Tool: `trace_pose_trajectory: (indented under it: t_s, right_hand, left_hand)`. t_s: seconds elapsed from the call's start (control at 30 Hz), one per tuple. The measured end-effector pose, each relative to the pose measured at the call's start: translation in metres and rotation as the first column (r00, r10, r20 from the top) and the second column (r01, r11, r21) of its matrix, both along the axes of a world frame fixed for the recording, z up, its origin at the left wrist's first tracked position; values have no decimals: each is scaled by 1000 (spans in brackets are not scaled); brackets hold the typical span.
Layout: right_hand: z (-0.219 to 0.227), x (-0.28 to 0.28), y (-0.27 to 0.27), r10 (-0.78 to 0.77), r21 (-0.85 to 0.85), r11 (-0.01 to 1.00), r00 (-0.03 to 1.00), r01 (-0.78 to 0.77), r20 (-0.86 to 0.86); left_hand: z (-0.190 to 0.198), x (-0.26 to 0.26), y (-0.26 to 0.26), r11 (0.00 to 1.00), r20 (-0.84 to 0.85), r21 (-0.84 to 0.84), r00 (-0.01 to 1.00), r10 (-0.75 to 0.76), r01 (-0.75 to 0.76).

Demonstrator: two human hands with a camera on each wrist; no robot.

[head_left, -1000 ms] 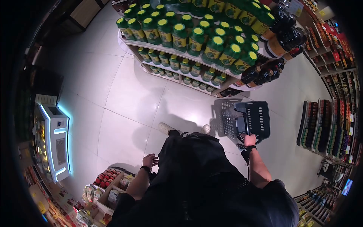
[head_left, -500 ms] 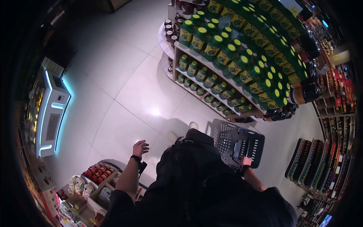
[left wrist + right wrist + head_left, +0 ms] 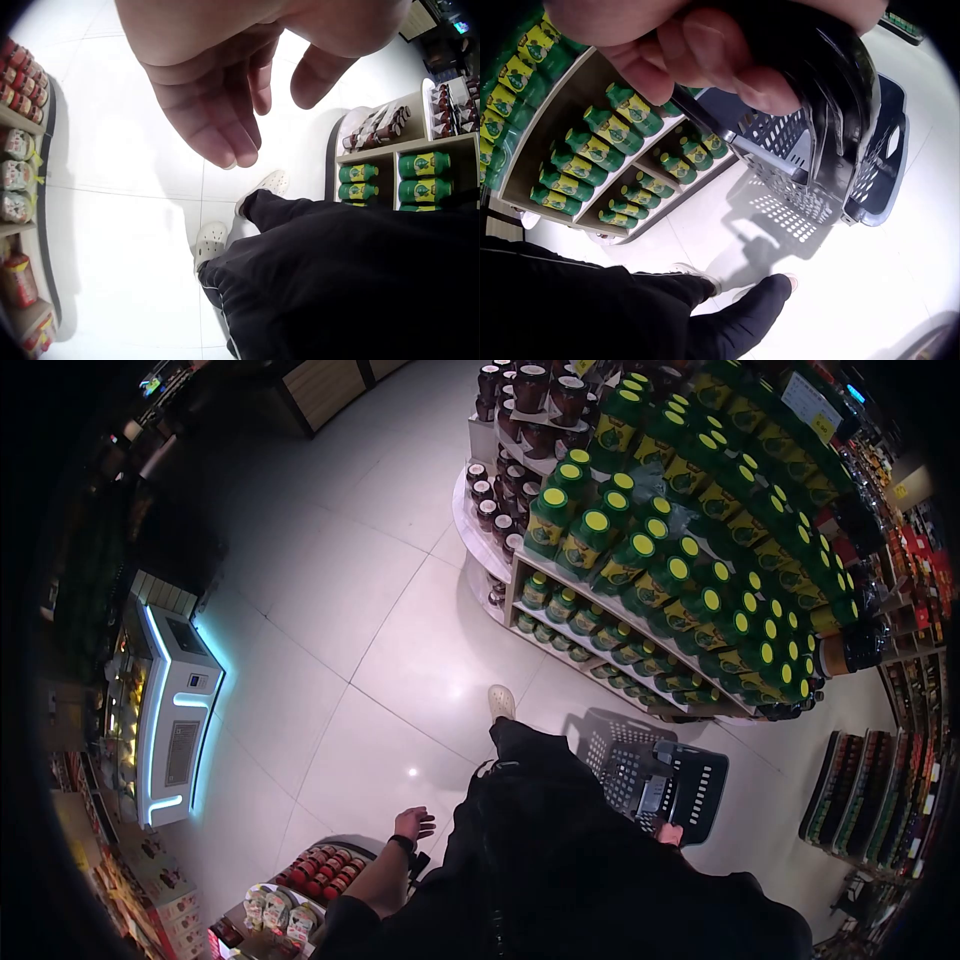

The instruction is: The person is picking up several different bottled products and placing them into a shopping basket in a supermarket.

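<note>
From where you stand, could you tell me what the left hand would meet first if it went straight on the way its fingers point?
Probably nothing soon: the left hand hangs empty, fingers pointing down at the pale floor tiles, near the white shoes. Depth is unclear.

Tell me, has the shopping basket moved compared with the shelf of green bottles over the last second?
Yes. The shopping basket, held by the right hand, has travelled along the shelf of green bottles, away from its dark-bottle end.

Bottle labels (image 3: 634, 109) & shelf tags (image 3: 808, 395): no legible txt.
</note>
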State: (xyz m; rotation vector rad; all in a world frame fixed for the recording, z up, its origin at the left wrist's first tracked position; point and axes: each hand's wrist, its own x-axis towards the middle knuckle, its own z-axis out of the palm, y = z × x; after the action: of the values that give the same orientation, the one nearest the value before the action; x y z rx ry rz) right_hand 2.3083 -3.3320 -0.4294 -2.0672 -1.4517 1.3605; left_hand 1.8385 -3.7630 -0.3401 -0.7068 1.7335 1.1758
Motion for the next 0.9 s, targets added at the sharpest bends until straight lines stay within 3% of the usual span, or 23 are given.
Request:
trace_pose_trajectory:
  t_s: [0.07,0.17,0.27,0.43,0.5,0.53,0.57,0.63,0.7,0.73,0.77,0.83,0.87,0.9]
  right_hand:
    - [-18,-17,-12,153,147,979,987,-144,-50]
    - [0,-62,-23,381,292,826,859,-482,341]
    - [-28,-87,-35,441,197,793,767,-576,467]
    - [-93,-132,-75,518,64,751,646,-658,561]
    - [-29,-196,-74,504,103,784,725,-612,469]
    - [-26,-220,-80,491,111,793,736,-599,465]
    - [-38,-234,-86,379,125,876,827,-465,416]
    - [-54,-269,-103,239,137,943,903,-304,356]
    - [-41,-311,-112,376,91,861,747,-500,549]
    - [-48,-328,-118,354,40,911,829,-410,434]
    - [-29,-356,-131,344,46,915,833,-401,433]
    - [11,-406,-159,367,386,752,826,-534,427]
    - [14,-432,-164,398,125,864,814,-487,423]
    - [19,-452,-171,388,130,868,819,-479,423]
  left_hand:
    - [17,-50,13,999,-25,-12,999,-40,40]
    - [36,-129,41,994,-111,9,988,-105,107]
    - [51,-191,75,993,-194,58,977,-93,106]
    - [71,-285,90,981,-253,83,956,-150,176]
    - [70,-318,89,977,-247,83,954,-171,197]
    - [66,-335,83,975,-228,86,957,-181,205]
    - [62,-351,76,973,-208,88,959,-192,214]
    - [55,-387,55,968,-152,83,963,-220,235]
    - [53,-422,34,968,-128,68,964,-233,243]
    - [50,-443,22,966,-124,71,963,-239,249]
    - [50,-464,6,963,-128,75,961,-247,258]
    - [51,-509,-25,950,-129,29,944,-303,309]
    - [56,-530,-36,948,-136,3,940,-314,318]
    - [58,-549,-44,945,-141,7,936,-322,326]
